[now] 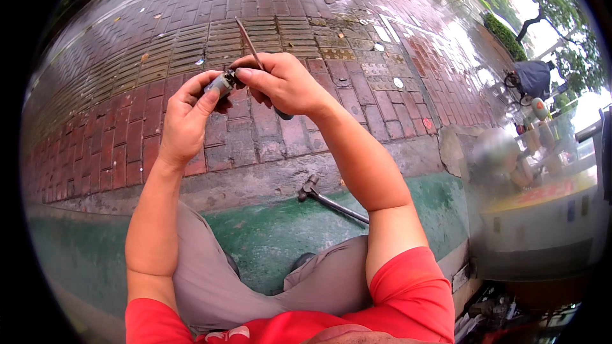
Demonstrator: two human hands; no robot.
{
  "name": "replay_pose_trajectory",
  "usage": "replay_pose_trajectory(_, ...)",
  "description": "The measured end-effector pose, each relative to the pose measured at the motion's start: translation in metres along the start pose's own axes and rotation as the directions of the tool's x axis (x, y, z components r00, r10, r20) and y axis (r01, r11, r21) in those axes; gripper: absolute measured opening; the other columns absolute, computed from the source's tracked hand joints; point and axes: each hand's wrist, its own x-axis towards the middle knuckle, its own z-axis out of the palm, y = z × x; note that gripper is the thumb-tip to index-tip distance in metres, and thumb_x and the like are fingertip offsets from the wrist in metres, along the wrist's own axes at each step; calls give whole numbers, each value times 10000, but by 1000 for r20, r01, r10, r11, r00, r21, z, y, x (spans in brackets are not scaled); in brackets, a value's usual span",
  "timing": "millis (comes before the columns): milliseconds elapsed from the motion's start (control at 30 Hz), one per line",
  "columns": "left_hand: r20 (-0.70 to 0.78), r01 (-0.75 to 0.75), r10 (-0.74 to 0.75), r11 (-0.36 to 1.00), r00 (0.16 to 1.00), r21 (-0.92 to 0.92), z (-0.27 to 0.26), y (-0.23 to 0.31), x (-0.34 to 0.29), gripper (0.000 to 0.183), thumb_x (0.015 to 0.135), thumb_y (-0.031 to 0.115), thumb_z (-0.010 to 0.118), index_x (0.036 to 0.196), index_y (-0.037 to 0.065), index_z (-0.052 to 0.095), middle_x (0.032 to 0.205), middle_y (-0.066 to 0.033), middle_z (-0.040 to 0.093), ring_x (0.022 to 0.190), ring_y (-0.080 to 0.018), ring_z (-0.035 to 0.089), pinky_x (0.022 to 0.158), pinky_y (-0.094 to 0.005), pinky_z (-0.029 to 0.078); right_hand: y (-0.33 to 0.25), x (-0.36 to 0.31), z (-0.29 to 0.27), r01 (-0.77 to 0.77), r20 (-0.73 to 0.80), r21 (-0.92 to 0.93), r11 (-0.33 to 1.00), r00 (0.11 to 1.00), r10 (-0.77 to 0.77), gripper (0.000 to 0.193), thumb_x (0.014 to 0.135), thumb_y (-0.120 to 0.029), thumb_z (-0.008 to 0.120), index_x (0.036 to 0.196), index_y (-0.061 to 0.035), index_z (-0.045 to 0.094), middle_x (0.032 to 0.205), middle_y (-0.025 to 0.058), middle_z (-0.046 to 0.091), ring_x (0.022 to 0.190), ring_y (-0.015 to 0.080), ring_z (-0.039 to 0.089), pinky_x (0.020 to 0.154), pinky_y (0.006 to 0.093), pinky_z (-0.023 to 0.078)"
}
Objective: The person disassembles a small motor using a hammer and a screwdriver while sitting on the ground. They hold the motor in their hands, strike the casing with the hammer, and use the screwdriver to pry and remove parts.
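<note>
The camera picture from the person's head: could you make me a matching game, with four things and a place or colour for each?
Things:
1. Hammer
2. Small metal cylinder
3. Thin rod
4. Shirt

Places and colours:
A. Held in the right hand
B. Bright red
C. Lying on the green ground
D. Held in the left hand

Pairs: 1-C, 2-D, 3-A, 4-B.

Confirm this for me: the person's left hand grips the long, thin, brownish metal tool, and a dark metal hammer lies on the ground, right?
Not quite: the head view shows the tool in the right hand. The hammer does lie on the ground.
</note>
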Motion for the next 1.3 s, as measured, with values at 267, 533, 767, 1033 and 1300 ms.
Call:
replay_pose_trajectory(267, -55, 52, -50, 998, 997, 36, 6, -5, 4, 313, 984, 121, 557, 1263, -21, 563, 1014, -76, 664, 860, -138, 622, 783, -274, 516, 4, -4, -9, -122, 78, 259, 958, 991, 106, 302, 908, -204, 676, 1119, 9, 641, 720, -3, 607, 591, 60, 543, 513, 215, 441)
replay_pose_trajectory(533, -151, 162, -146, 981, 978, 102, 7, -15, 5, 301, 988, 149, 564, 1230, -27, 586, 949, -37, 661, 800, -96, 604, 710, -244, 493, 13, -1, 5, 77, -158, -90, 993, 983, -91, 288, 788, -155, 790, 961, 11, 630, 863, 89, 701, 711, 134, 632, 621, 303, 510)
replay_pose_trajectory(767, -282, 188, -145, 973, 949, 133, 10, -13, 6, 294, 984, 188, 581, 1184, -25, 610, 893, -20, 657, 754, -79, 595, 659, -224, 476, 19, -2, 25, 163, -250, -615, 771, 888, -386, 380, 716, -252, 814, 900, -16, 580, 847, 166, 613, 808, 367, 620, 693, 433, 504)
replay_pose_trajectory(1033, -284, 164, -131, 982, 950, 94, 1, -13, 5, 294, 989, 204, 573, 1180, -17, 609, 895, -19, 657, 758, -80, 597, 662, -224, 483, 8, -3, 32, 107, -274, -645, 757, 892, -359, 345, 777, -277, 765, 956, -22, 617, 881, 152, 618, 816, 357, 619, 700, 422, 512)
replay_pose_trajectory(1300, -20, 16, -17, 999, 1000, -40, -1, -4, 1, 333, 1001, 188, 546, 1250, -31, 557, 1033, -69, 664, 867, -116, 601, 777, -265, 492, -3, 0, 11, 128, -110, -293, 947, 980, -167, 234, 938, -223, 603, 950, 4, 658, 702, 115, 637, 658, 195, 618, 595, 335, 479)
